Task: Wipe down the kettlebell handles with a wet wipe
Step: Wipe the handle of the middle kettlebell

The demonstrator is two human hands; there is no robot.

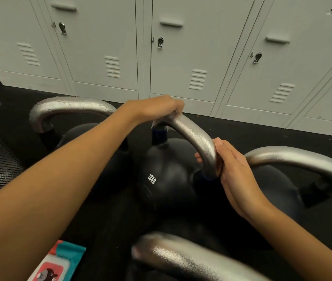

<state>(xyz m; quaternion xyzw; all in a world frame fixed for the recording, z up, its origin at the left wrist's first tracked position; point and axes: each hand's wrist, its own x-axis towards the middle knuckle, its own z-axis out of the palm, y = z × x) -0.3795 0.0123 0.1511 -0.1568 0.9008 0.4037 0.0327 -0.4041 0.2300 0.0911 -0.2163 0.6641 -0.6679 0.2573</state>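
Both hands are on the shiny silver metal handle point(191, 132) of the round black kettlebell marked 12KG point(167, 175) in the middle of the dark floor point(232, 126). At 12 o'clock on the handle, the left hand point(157, 107) curls its fingers over the far end and presses a thin white wet wipe point(162, 122) against the metal; only a small bit of the wipe peeks out under the palm. At 3 o'clock, the right hand point(227, 161) wraps around the near end of the handle and holds it steady. Three more kettlebells sit close by: one with a wet, drippy silver handle point(67, 106) at 10 o'clock, one with a silver handle point(294, 159) at 3 o'clock, and one with a blurry handle point(181, 258) at 6 o'clock. A teal and red pack of wipes point(59, 262) lies at 7 o'clock. Grey metal lockers point(191, 47) stand behind. I think the kettlebell is very heavy and hard, so it will stay put. The wet handle may be slippery, so a tight grip on its curved ends looks best. The wipe is soft and could tear.
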